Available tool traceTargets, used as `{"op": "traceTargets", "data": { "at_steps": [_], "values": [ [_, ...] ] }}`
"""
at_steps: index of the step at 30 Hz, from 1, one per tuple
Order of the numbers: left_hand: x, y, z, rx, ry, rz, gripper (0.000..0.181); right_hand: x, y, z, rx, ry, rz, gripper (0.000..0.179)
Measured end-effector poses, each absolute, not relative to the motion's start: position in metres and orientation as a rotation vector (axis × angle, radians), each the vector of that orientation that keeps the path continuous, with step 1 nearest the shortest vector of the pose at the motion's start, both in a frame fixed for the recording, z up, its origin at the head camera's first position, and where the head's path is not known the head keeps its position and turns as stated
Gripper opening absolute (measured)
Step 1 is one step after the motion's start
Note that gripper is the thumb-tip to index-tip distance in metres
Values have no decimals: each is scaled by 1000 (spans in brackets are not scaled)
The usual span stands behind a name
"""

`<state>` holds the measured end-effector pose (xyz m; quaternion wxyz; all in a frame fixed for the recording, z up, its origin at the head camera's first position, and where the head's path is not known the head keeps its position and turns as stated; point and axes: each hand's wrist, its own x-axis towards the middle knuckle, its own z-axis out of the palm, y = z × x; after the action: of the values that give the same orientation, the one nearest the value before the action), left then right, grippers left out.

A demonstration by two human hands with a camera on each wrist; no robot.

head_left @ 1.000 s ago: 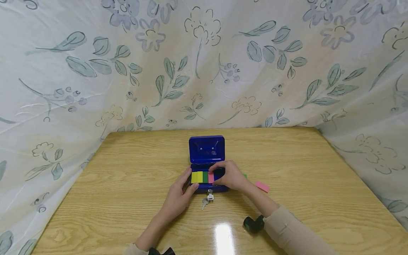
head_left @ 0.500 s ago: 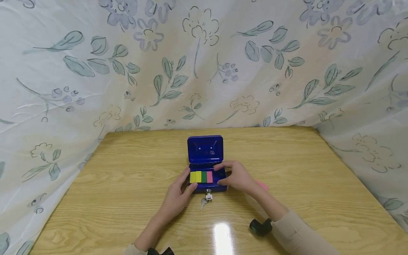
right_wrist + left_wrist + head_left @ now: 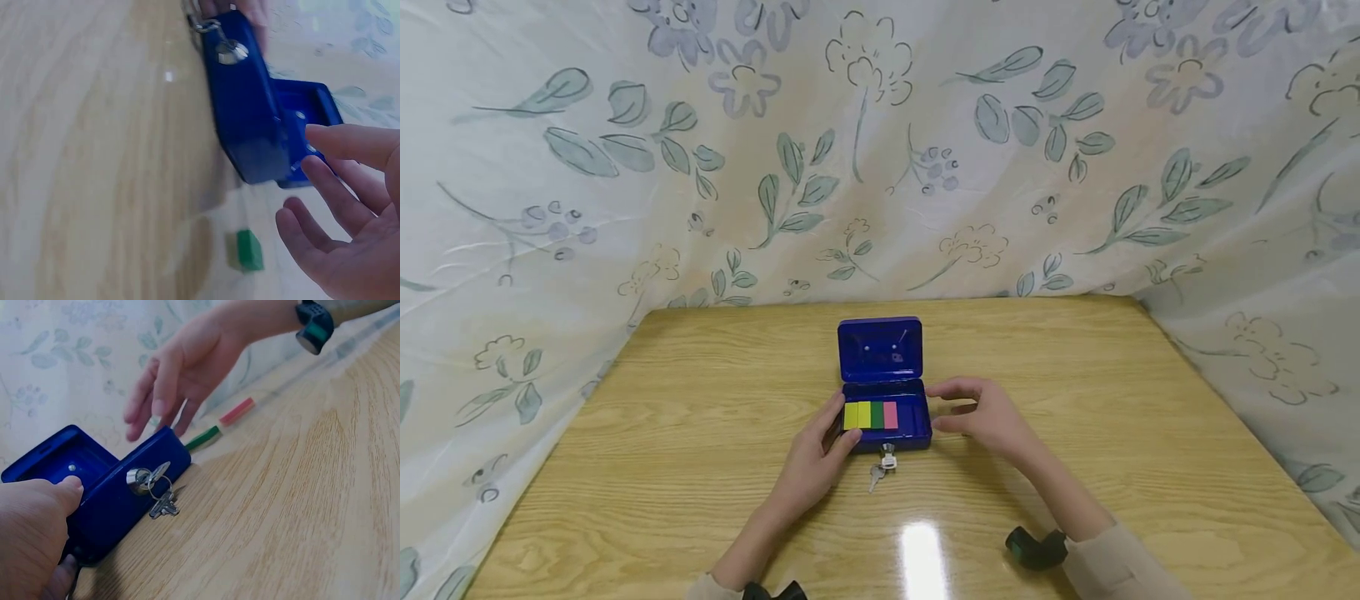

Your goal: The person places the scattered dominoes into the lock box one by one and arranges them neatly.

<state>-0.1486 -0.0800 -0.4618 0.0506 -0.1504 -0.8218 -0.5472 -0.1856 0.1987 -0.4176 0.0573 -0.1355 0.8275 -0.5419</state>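
Note:
A small blue metal cash box stands on the table, its lid tipped back. Inside, two yellow blocks, a green block and a pink block form a row from the left wall. My left hand grips the box's left end, thumb over the front rim. Just off the right end is my right hand, fingers apart and holding nothing. Keys on a ring hang from the front lock. Beyond the box's right end lie another green block and another pink block, hidden from the head view.
The wood-grain table reaches back to a floral curtain, which also runs along both sides. A dark wrist device sits on the right forearm, and another on the left one.
My right hand has let go of the pink block in the row, withdrawn from the box and moved right, past its right wall. The left hand keeps its grip on the box.

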Motion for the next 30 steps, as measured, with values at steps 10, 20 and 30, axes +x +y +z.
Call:
{"op": "traceTargets", "data": {
  "at_steps": [10,20,30],
  "values": [
    [-149,-81,-461,-438,-2505,-1671,62,-176,235,-408,-366,2530,-1710,35],
    [-149,-82,-461,-448,-2513,-1678,62,-170,253,-418,-282,2605,-1711,36],
    [-150,-82,-462,-472,-2507,-1655,62,-170,255,-424,-214,2585,-1682,49]
  ]
}}
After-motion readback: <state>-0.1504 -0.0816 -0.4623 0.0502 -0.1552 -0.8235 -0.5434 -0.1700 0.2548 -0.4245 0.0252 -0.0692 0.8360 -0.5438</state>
